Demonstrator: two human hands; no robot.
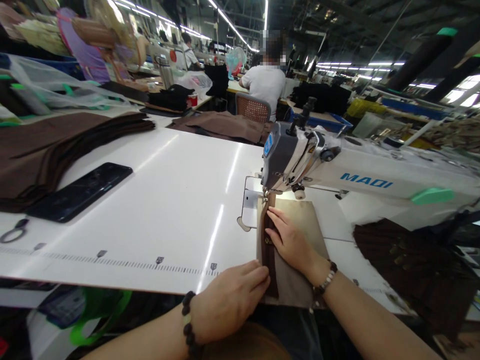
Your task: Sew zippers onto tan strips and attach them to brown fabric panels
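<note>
A khaki fabric piece point(300, 220) lies under the sewing machine's head point(285, 155). Along its left side runs a dark brown strip point(270, 275), which looks like a zipper tape with a small metal piece on it. Its far end sits at the presser foot point(266, 197). My right hand point(290, 240) lies open on the fabric, fingers stretched over the strip just short of the foot. At the table's front edge my left hand point(234, 295) is closed, fingers and thumb pinching the near part of the strip. The needle tip is too small to make out.
Dark brown strips point(408, 265) with brass-coloured bits are heaped right of the machine. At left, a black phone point(93, 187) rests against stacked brown fabric point(67, 145). More brown fabric point(225, 125) lies beyond the table. A person in white point(264, 85) sits ahead.
</note>
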